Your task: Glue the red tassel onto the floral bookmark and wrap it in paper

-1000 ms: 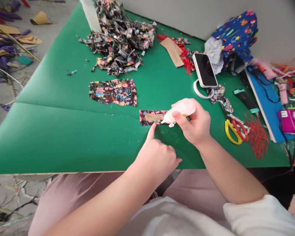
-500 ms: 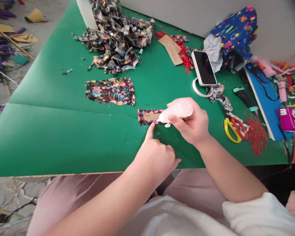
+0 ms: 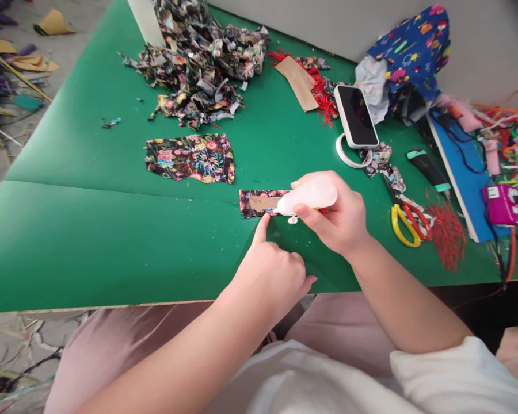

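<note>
My right hand (image 3: 347, 215) grips a white squeeze glue bottle (image 3: 313, 194), tilted so its nozzle points down and left. The nozzle tip is at the lower edge of a small floral fabric strip (image 3: 244, 210) lying flat, with a brown paper piece (image 3: 260, 202) on top. My left hand (image 3: 274, 270) points with its index finger stretched out to the strip's near edge, just beside the nozzle. Its other fingers are curled, its thumb sticks out, and it holds nothing. The bottle and my right hand hide the strip's right end. Farther back lies a larger floral fabric piece (image 3: 190, 158).
A heap of fabric scraps (image 3: 198, 63) covers the back left of the green table (image 3: 90, 241). To the right are a phone (image 3: 357, 118), a white ring (image 3: 343, 152), scissors (image 3: 408, 224), a dark-teal cutter (image 3: 427, 169), red threads (image 3: 446, 236) and a blue board (image 3: 461, 178).
The view has shifted slightly, so the things on the table appear a little farther left and up. My hands, the bottle and the strip keep nearly the same arrangement.
</note>
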Available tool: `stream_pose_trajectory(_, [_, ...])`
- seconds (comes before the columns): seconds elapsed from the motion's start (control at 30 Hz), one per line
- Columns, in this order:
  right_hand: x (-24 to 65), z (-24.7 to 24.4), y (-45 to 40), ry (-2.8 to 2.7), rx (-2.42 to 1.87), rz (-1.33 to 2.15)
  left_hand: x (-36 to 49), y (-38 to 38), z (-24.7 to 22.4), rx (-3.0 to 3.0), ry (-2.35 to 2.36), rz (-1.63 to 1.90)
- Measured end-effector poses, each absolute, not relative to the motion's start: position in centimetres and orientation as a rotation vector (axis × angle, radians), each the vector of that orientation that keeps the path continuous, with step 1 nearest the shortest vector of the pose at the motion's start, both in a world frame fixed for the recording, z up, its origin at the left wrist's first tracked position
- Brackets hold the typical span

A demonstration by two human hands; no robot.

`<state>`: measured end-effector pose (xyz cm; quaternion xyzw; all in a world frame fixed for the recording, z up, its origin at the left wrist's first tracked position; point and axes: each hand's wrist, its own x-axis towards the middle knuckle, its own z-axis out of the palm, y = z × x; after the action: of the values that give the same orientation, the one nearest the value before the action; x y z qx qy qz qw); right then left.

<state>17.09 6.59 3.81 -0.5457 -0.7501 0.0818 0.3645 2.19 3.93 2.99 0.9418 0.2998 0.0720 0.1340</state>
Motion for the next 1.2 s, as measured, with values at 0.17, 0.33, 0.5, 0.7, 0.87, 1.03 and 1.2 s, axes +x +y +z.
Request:
stream_pose_trajectory(0.17, [16.5, 3.8, 6.7, -1.989, -1.403, 0.235, 2.2, 4.0, 3.0, 2.730, 0.861, 0.223])
stream_pose_trajectory(0.33, [17.6, 3.9, 6.3, -1.952, -1.444, 0.164, 2.1, 4.0, 3.0, 2.727, 0.866, 0.206])
stream_pose_trajectory(0.5, [19.1, 4.0, 5.7, -1.907, -1.512, 0.092, 2.1, 3.9, 3.0, 2.734, 0.860, 0.212])
stream_pose_trajectory(0.7, [18.5, 3.8, 5.8, -1.925, -1.481, 0.093, 2.0, 4.0, 3.0, 2.730, 0.854, 0.198])
stream_pose_trajectory(0.87, [18.3, 4.0, 5.8, -1.949, -1.477, 0.107, 2.1, 4.0, 3.2, 2.723, 0.850, 0.202])
stream_pose_trajectory(1.03, [19.7, 3.9, 5.5, -1.883, -1.516, 0.111, 2.2, 4.0, 3.4, 2.727, 0.850, 0.203])
stream_pose_trajectory(1.2, [20.3, 3.6, 5.5, -1.816, -1.467, 0.143, 2.1, 4.0, 3.4, 2.726, 0.850, 0.201])
